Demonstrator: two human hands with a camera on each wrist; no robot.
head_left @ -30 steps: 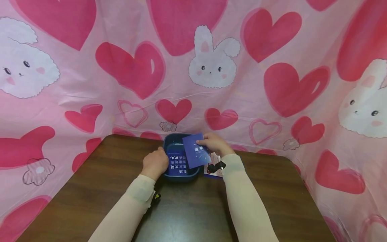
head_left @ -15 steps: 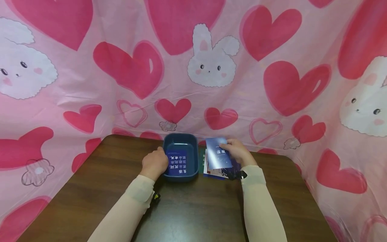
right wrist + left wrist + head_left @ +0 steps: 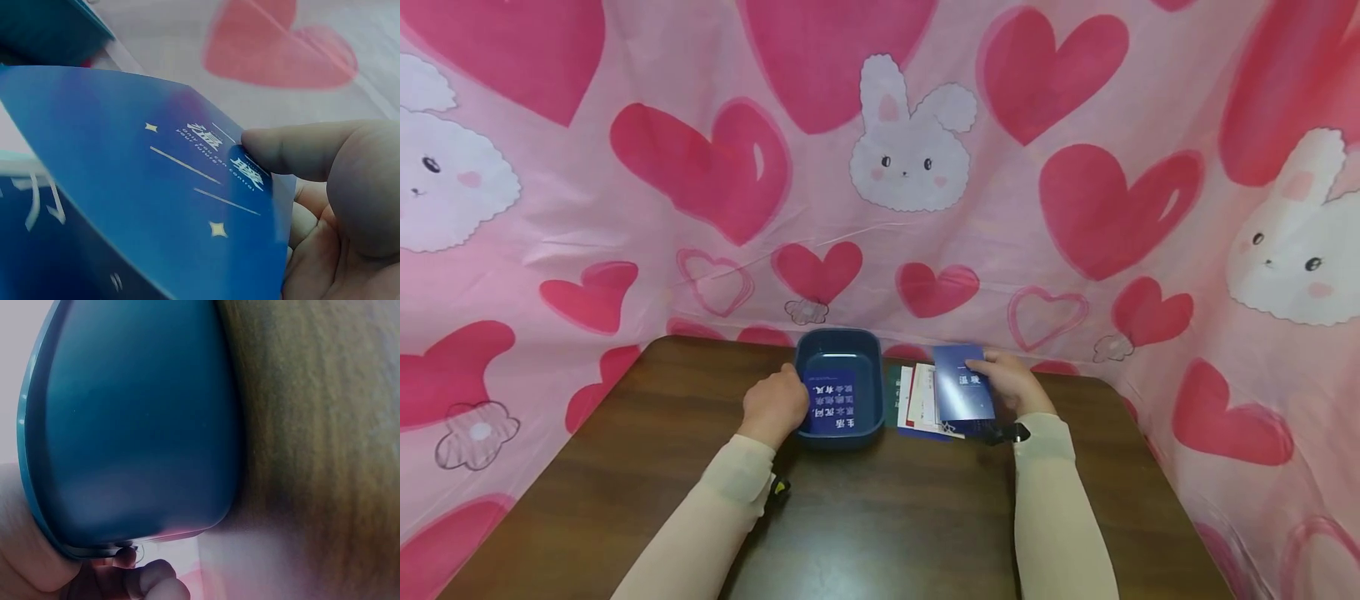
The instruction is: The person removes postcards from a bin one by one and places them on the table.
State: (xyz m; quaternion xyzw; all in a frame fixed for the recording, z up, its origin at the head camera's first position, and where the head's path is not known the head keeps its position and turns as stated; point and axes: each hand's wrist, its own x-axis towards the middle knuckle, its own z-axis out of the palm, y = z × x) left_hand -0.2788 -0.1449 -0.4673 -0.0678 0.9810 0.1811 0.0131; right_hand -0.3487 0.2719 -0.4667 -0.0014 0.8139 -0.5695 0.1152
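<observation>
Largest of all, we see a pink cloth [image 3: 820, 192] printed with hearts and rabbits, rising along the back, left and right edges of the worktop [image 3: 865, 517], which is brown and wood-grained. Two pale sleeves [image 3: 700, 517] reach in over it. Next comes the dark blue bin [image 3: 840, 444], standing near the worktop's back edge, a little left of its middle. We find the left hand [image 3: 775, 406] clamped on the bin's left rim, fingers curled round it. The right hand [image 3: 1013, 383] pinches a blue card [image 3: 964, 387] between thumb and fingers, near the back edge, well in from the right corner. We can read "Only you can control your future" on it. Below it, overlapping white cards [image 3: 920, 396] fan out; we cannot tell whether it touches them. A darker blue card [image 3: 830, 400] lies inside the bin, and the green card [image 3: 892, 396] shows as a narrow strip just beside the bin's right wall.
</observation>
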